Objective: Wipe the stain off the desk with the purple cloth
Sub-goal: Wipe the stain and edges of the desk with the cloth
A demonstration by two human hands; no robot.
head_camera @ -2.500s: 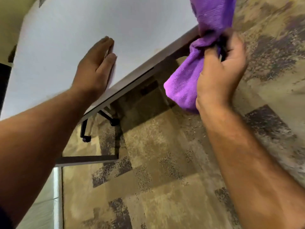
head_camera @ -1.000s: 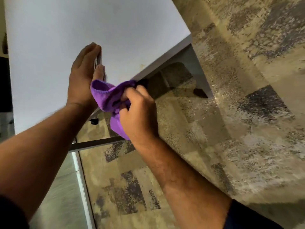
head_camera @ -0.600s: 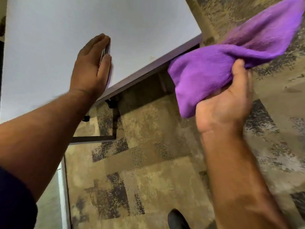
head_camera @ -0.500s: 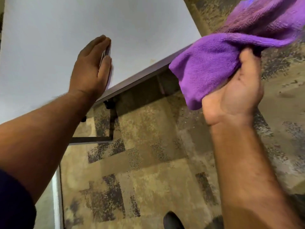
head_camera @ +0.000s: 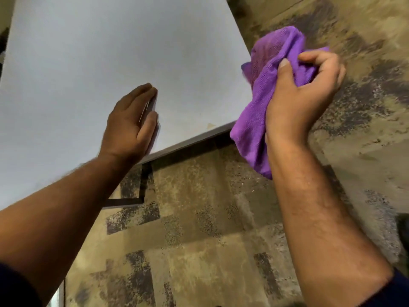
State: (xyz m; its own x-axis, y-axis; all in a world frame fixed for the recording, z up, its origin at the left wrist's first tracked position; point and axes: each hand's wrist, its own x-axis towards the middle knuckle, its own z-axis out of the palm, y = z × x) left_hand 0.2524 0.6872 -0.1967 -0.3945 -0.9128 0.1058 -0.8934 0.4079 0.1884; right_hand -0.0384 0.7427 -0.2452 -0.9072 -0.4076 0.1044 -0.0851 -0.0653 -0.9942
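Observation:
The white desk (head_camera: 99, 52) fills the upper left of the head view. A faint yellowish stain (head_camera: 210, 125) shows near its front right corner. My left hand (head_camera: 130, 127) lies flat on the desk near the front edge, fingers together, with something thin and dark under them. My right hand (head_camera: 301, 96) grips the bunched purple cloth (head_camera: 265, 85) just off the desk's right corner, in the air over the floor. The cloth hangs down past my wrist and is apart from the stain.
Patterned brown and dark carpet (head_camera: 199, 229) covers the floor below and to the right. A dark metal desk frame (head_camera: 141, 185) shows under the front edge. A pale strip (head_camera: 57, 295) runs along the bottom left.
My right hand has bunched the cloth tighter and brought it lower, closer to the desk's right corner. My left hand stays flat on the desk.

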